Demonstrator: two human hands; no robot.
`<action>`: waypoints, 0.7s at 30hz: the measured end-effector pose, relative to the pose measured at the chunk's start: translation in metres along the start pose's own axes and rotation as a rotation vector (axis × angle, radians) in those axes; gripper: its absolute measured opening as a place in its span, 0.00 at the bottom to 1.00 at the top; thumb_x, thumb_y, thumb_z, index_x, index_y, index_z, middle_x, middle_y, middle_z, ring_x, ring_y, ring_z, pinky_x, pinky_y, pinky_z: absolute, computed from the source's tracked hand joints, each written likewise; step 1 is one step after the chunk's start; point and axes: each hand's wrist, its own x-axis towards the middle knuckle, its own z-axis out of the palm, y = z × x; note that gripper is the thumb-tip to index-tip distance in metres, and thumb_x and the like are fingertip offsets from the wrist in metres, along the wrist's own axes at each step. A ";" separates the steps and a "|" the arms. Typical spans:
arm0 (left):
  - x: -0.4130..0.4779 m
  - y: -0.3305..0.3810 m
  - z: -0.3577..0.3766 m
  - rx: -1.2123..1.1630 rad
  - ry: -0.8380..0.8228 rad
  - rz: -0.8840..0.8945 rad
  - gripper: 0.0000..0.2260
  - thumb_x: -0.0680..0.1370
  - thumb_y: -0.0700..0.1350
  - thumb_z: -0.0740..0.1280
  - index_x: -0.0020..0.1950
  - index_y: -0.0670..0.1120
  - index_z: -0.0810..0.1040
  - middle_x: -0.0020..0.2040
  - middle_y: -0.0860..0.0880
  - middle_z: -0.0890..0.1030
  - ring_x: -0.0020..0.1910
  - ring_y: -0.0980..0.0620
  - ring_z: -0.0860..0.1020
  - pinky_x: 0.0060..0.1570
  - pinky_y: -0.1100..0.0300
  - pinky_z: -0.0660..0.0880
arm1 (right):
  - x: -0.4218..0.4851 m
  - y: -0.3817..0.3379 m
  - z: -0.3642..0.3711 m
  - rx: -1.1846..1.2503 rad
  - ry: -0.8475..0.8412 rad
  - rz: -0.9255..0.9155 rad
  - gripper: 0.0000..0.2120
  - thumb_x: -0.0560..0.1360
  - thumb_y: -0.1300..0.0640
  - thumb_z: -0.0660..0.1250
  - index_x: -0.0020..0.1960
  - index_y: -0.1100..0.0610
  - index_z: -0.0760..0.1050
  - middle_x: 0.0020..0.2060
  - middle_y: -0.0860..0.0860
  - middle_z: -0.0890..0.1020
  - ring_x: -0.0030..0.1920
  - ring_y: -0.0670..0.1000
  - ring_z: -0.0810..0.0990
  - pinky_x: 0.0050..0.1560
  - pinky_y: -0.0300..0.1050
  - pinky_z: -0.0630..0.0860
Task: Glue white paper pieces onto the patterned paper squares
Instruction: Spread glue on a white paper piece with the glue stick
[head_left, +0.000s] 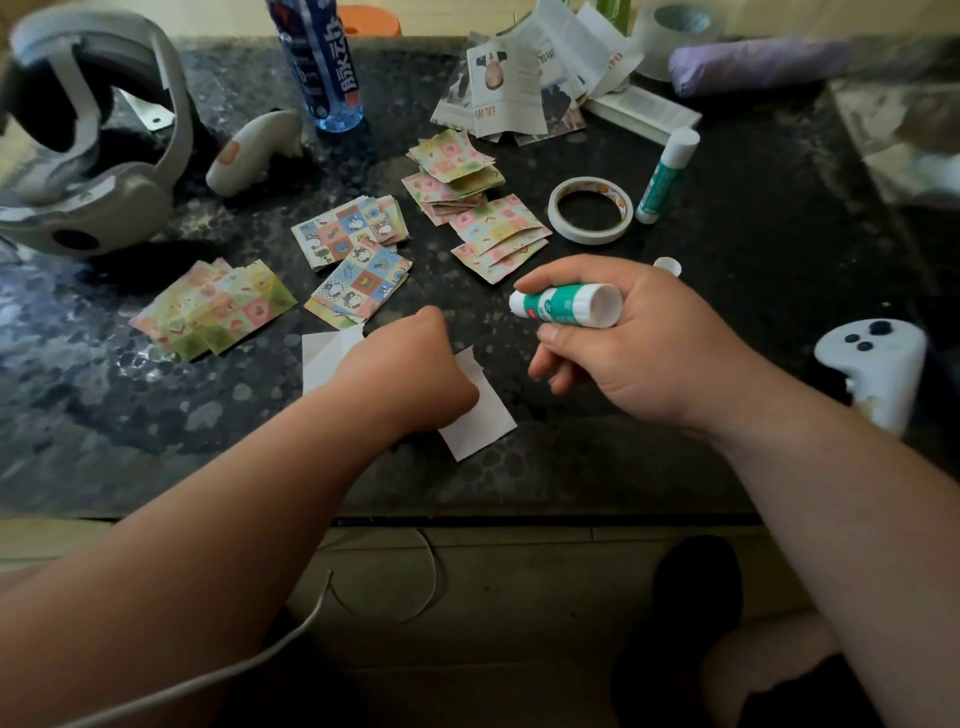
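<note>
Dark speckled worktop (727, 364), viewed from the near edge. Right hand (639, 358) grips a green-and-white glue stick (566, 306), fingers and thumb wrapped round the barrel. The stick is held roughly level above the worktop, right of centre. Left hand (410, 374) rests near the middle of the near edge with fingers curled under. It lies over two white paper pieces, one (485, 418) showing at its right side and one (324, 356) at its left. Whether the fingers pinch the paper cannot be told. Patterned paper squares lie in loose piles across the centre: one pile (213, 309) toward the left, two penguin-print piles (358, 283) (345, 228) in the middle, and two pastel piles (452, 169) (501, 234) further back. A tape roll (590, 209) lies flat just right of the pastel piles, with a second glue stick (665, 176) beside it. A small white cap (668, 266) sits just behind the right hand. At the far edge: a blue bottle (322, 62) and printed paper clippings (530, 78). A headset (88, 150) occupies the far left corner. One white controller (254, 150) lies beside the headset, another (872, 364) sits at the right edge.
</note>
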 end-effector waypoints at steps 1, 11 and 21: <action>0.001 -0.001 0.001 0.010 0.004 0.011 0.11 0.74 0.49 0.69 0.54 0.48 0.74 0.45 0.50 0.76 0.42 0.51 0.75 0.36 0.57 0.73 | 0.000 0.000 0.000 0.000 0.007 0.000 0.17 0.80 0.66 0.67 0.59 0.45 0.80 0.37 0.51 0.87 0.36 0.50 0.86 0.40 0.40 0.83; -0.007 0.001 0.002 -0.193 0.041 0.008 0.11 0.76 0.52 0.68 0.40 0.45 0.80 0.38 0.46 0.80 0.38 0.48 0.80 0.35 0.57 0.75 | 0.000 0.002 0.007 -0.030 -0.009 -0.007 0.19 0.79 0.62 0.71 0.62 0.40 0.77 0.46 0.49 0.86 0.45 0.45 0.86 0.49 0.44 0.85; -0.024 -0.018 -0.008 -1.188 0.035 -0.275 0.07 0.69 0.37 0.70 0.43 0.45 0.77 0.49 0.42 0.75 0.42 0.42 0.73 0.41 0.48 0.71 | 0.001 -0.002 0.020 -0.027 0.215 -0.068 0.25 0.72 0.53 0.79 0.61 0.36 0.71 0.50 0.44 0.81 0.49 0.42 0.82 0.45 0.30 0.79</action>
